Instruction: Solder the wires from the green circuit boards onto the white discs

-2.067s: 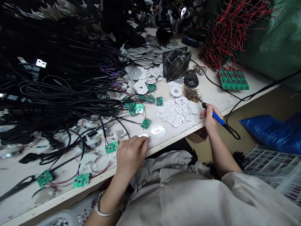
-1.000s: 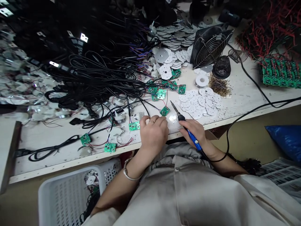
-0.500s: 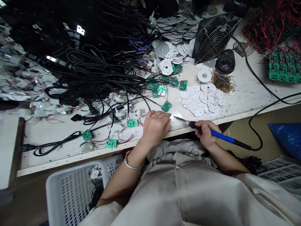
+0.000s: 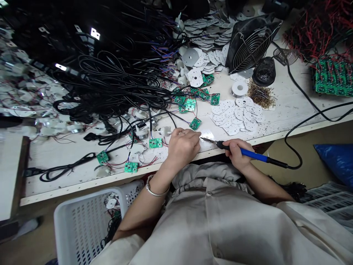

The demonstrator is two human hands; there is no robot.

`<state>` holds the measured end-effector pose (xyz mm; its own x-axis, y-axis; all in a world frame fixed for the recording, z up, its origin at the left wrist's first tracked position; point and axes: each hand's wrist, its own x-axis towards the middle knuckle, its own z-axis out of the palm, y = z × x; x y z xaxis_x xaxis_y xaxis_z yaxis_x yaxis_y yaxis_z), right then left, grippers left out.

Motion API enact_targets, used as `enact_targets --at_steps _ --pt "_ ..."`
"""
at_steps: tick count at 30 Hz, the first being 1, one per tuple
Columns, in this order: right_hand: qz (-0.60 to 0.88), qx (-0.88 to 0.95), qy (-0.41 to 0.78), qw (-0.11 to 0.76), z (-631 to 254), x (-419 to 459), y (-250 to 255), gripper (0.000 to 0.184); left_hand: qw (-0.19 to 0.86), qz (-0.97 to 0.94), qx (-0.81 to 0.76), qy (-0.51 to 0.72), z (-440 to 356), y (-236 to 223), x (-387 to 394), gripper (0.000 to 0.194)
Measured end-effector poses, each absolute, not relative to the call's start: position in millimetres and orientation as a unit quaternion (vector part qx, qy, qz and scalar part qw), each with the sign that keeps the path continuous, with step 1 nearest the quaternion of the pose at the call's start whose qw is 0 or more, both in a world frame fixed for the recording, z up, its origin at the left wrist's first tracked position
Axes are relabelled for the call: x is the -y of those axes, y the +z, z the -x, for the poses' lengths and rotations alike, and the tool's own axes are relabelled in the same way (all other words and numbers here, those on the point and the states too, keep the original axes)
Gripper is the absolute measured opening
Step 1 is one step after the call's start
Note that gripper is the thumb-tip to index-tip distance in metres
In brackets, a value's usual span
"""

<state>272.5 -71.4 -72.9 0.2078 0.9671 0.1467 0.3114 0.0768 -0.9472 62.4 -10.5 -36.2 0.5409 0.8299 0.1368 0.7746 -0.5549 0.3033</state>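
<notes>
The right hand (image 4: 237,152) is curled in a narrow grip around the soldering iron (image 4: 248,153), holding it like a pen. The iron's long axis lies almost level across the bench edge, with its metal tip pointing to 9 o'clock, toward the left hand. The tip is just beside a shiny white disc (image 4: 207,135) at the bench edge. The left hand (image 4: 182,149) sits at the iron's 9 o'clock, its fingers (image 4: 193,136) drawn together in a narrow pinch just beside the disc. Whether they hold anything is hidden. A bracelet (image 4: 156,187) circles that wrist.

A green board (image 4: 195,124) lies at the left hand's 12 o'clock, near the fingers, and a plug (image 4: 164,130) lies at its 10 o'clock. Black cables (image 4: 110,84) are heaped on the bench (image 4: 63,147) at 10 o'clock. White discs (image 4: 234,116) are spread at the right hand's 12 o'clock, near a solder spool (image 4: 239,88) and a fan (image 4: 252,42).

Below the bench at 7 o'clock, a white plastic basket (image 4: 79,232) holds a disc (image 4: 111,202) and dark wires (image 4: 111,228).
</notes>
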Motion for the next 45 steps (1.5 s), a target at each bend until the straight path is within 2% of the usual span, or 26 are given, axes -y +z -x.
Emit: enact_targets --at_steps 11,18,23,27,31,35,38,41,45 --pt "0.577 0.574 0.304 0.495 -275 71 -72 0.037 0.1 -0.872 -0.463 0.125 -63 -36 10 0.023" --pt "0.486 0.667 0.286 0.487 -280 63 -61 0.031 0.094 -0.874 -0.46 0.125 -63 -36 10 0.023" --pt "0.491 0.628 0.277 0.537 -283 67 -70 0.026 0.088 -0.88 -0.449 0.124 -62 -36 9 0.021" --pt "0.527 0.609 0.269 0.528 -284 73 -78 0.031 0.088 -0.88 -0.452 0.118 -61 -36 9 0.022" --pt "0.474 0.63 0.259 0.558 -280 68 -73 0.021 0.083 -0.883 -0.448 0.111 -61 -35 8 0.021" --pt "0.427 0.756 0.147 0.474 -271 58 -66 0.03 0.096 -0.888 -0.433 0.123 -57 -33 10 0.02" --pt "0.421 0.805 0.084 0.409 -267 55 -66 0.03 0.114 -0.879 -0.434 0.158 -56 -33 14 0.019" --pt "0.428 0.807 0.078 0.4 -266 54 -66 0.031 0.107 -0.863 -0.456 0.189 -58 -37 18 0.018" --pt "0.411 0.788 0.143 0.434 -269 55 -62 0.033 0.069 -0.863 -0.467 0.182 -64 -42 19 0.017"
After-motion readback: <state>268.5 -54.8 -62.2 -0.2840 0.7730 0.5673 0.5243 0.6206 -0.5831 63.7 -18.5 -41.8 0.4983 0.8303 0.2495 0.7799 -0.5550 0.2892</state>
